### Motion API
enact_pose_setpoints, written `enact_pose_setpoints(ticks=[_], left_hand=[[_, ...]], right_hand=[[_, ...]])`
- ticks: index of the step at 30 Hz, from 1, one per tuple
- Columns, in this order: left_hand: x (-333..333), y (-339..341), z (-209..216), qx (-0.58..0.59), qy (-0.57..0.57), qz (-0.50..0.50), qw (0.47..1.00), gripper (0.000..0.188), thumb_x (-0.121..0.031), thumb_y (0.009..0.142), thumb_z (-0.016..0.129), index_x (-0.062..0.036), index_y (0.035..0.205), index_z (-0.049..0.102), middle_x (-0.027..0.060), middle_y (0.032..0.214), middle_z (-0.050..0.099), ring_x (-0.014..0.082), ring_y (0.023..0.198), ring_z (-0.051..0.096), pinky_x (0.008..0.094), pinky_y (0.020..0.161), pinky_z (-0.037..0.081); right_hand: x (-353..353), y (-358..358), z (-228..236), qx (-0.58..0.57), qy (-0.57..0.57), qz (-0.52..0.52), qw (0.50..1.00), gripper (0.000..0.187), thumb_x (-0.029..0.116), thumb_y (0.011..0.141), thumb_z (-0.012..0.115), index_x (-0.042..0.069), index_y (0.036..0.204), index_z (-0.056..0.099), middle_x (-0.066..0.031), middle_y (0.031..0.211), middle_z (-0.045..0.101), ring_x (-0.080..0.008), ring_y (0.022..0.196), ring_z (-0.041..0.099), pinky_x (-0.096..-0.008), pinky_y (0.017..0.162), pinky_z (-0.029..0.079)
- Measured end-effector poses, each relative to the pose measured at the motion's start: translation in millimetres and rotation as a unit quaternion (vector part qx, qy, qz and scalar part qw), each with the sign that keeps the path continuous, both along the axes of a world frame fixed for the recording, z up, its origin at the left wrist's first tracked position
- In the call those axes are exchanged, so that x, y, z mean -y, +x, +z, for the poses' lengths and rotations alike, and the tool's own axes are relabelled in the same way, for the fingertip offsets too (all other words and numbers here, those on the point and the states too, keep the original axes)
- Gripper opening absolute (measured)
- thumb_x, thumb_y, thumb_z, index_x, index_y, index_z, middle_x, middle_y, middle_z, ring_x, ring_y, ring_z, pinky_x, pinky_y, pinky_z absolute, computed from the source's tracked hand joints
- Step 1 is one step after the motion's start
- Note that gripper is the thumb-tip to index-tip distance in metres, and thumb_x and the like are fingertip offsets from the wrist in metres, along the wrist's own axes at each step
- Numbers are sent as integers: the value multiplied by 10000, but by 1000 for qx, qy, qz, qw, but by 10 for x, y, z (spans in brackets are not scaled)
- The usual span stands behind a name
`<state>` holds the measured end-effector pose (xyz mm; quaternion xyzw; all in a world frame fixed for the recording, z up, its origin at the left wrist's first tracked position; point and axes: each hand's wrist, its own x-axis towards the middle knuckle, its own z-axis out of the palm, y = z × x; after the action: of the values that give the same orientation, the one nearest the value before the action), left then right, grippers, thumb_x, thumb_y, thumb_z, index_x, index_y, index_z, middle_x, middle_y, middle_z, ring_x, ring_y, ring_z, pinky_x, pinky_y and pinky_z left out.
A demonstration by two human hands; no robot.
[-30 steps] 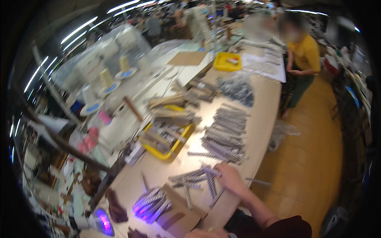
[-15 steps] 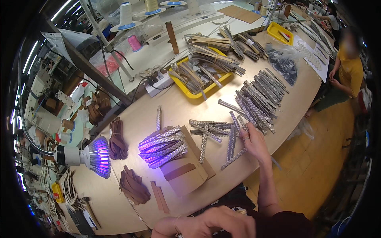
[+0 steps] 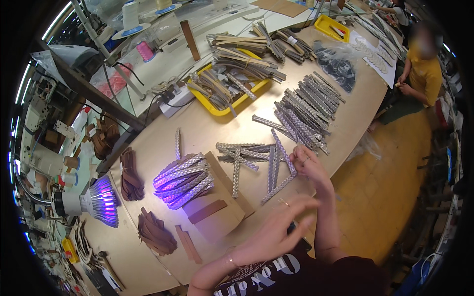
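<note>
While the right hand (image 3: 307, 165) rests with curled fingers on the upper end of a silver braided strip (image 3: 283, 159), that strip lies on the surface (image 3: 207, 130) just right of the cardboard box (image 3: 224, 197), among a loose scatter of like strips; the grip seems to be a light pinch, though how fully the fingers close cannot be told; the left hand (image 3: 276, 232) hovers open and empty, fingers spread, below the box and blurred. A single strip is best lifted by its end, so that crossed neighbours are not dragged along; the loose ones left of it are overlapped and could be disturbed; the free hand could be used to steady them. Beyond the box to the upper right, a large strip pile (image 3: 303, 106) is laid in rows; on the box's left edge a bundle (image 3: 182, 180) is lit violet by a lamp (image 3: 96, 202); a yellow tray (image 3: 232, 81) stands further up.
</note>
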<state>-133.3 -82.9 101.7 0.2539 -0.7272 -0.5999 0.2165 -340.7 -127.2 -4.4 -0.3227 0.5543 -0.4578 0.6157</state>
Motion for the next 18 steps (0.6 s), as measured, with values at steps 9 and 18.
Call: enact_pose_setpoints(ticks=[9, 18], left_hand=[[-99, -473, -999, 72, -37, 264, 961, 540, -95, 911, 619, 0, 1398, 407, 243, 1459, 392, 396, 1250, 521, 419, 942, 502], [57, -501, -1192, -96, 233, 244, 936, 425, -5, 921, 566, 22, 1325, 435, 107, 1259, 556, 210, 1155, 602, 330, 959, 486]], right_hand=[[-67, -92, 98, 113, -24, 131, 985, 413, 518, 1034, 401, 135, 896, 471, 33, 748, 480, -28, 574, 324, -184, 485, 258], [7, -36, 158, 83, -59, 255, 962, 455, 545, 1024, 401, 122, 882, 492, 42, 752, 466, -53, 671, 387, -207, 569, 314]])
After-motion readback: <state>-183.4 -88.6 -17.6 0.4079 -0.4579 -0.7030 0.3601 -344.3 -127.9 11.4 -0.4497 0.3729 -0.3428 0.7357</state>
